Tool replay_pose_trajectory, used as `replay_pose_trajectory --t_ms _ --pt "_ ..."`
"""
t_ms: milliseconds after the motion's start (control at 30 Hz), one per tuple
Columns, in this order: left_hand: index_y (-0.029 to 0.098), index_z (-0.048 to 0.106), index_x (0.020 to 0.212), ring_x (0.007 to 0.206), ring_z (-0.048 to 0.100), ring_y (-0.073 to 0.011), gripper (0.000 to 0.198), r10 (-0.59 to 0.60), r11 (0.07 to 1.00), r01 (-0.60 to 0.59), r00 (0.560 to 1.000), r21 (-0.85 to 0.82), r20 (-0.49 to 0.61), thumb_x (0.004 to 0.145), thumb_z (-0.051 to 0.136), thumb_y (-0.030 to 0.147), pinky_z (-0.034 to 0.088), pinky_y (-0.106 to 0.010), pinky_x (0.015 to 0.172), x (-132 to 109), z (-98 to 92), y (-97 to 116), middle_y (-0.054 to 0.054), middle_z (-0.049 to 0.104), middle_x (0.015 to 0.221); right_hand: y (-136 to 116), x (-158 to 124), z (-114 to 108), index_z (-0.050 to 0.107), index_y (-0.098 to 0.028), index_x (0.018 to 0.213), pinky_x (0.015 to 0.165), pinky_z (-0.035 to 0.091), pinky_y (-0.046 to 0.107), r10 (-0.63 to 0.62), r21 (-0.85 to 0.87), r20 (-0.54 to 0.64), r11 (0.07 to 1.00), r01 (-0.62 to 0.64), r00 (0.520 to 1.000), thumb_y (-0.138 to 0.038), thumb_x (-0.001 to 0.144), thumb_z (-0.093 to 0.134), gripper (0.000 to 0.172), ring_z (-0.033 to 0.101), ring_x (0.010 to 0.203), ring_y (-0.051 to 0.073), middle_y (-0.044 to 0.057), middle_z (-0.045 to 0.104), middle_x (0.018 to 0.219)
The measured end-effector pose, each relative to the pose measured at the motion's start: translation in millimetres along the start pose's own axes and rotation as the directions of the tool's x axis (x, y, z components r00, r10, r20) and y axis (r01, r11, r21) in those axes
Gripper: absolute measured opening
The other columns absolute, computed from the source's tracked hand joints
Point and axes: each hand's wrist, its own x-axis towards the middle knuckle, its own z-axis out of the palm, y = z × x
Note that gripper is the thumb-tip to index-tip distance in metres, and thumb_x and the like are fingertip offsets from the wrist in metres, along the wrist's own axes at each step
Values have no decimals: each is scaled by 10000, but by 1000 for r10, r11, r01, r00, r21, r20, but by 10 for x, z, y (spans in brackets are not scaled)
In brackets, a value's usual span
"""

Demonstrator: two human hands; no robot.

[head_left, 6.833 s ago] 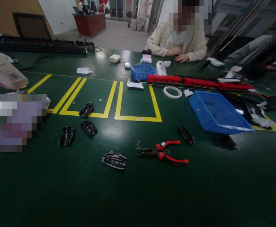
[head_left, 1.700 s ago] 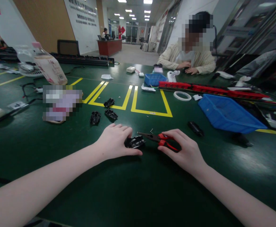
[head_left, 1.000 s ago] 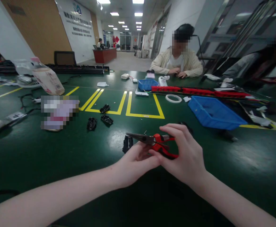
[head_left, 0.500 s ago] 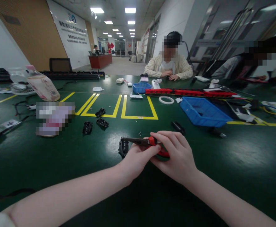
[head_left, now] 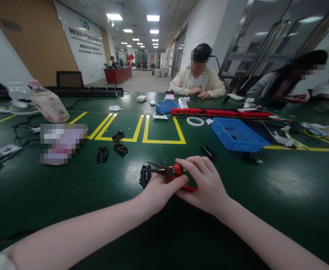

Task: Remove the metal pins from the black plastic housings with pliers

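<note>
A pair of pliers (head_left: 167, 173) with dark long-nosed jaws and red handles is between my hands, its jaws parted and pointing left. My right hand (head_left: 202, 185) is closed around the handles. My left hand (head_left: 161, 191) is closed on the pliers too, its thumb over the lower handle; its other fingers are hidden. Just beyond the left hand and partly behind the jaws is a black plastic part (head_left: 145, 177); whether the hand touches it, I cannot tell. Small metal pins (head_left: 165, 160) lie past the pliers.
Several similar black parts (head_left: 121, 148) lie to the left, and a black cylindrical piece (head_left: 209, 152) to the right. Further off are a blue bin (head_left: 237, 137), a white ring (head_left: 195, 121), red strips (head_left: 218, 113) and a bottle (head_left: 49, 103). A person (head_left: 197, 80) sits across the table.
The pliers' jaws have parted; before, they were together at the top of the black part. The view has shifted slightly, while both hands keep their hold.
</note>
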Motion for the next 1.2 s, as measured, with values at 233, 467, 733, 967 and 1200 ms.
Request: replay_pose_trajectory --t_ms 233,467,733,967,1200 --pt "147 646 920 904 630 -198 176 37 999 -37 998 -6 -46 747 670 165 489 -344 870 61 -66 -57 -29 685 909 -64 -28 64 480 -147 1322 812 470 420 29 -80 56 996 -24 998 -328 767 639 605 550 1011 291 145 604 1121" --pt "156 627 943 943 639 -210 197 112 988 -111 994 112 -6 796 670 280 509 -358 878 85 -153 49 -41 680 947 -13 -43 100 351 -135 1442 913 469 481 27 -98 16 995 -25 1000 -267 816 613 692 514 1144 326 191 543 1225" --pt "232 594 1260 1241 500 -261 421 146 447 -556 818 701 556 881 618 414 413 -417 1049 226 -892 329 -89 546 1349 226 -83 25 404 -203 1395 922 494 498 69 -51 15 996 -68 998 -213 773 649 669 533 1138 323 155 544 1220" --pt "189 590 1205 1081 585 -209 302 191 191 -588 807 786 558 973 435 304 471 -349 936 327 -1426 222 -89 614 1193 274 -110 80 454 -227 1322 892 524 462 95 47 139 994 -102 986 -142 774 612 576 577 1071 284 121 570 1171" --pt "162 659 1000 803 626 -159 236 501 168 -571 752 804 429 911 444 205 489 -281 725 656 -1396 378 -61 675 896 308 -88 198 494 -230 1252 862 486 480 102 -1 92 995 -103 990 -132 751 614 525 574 1049 297 115 588 1141"
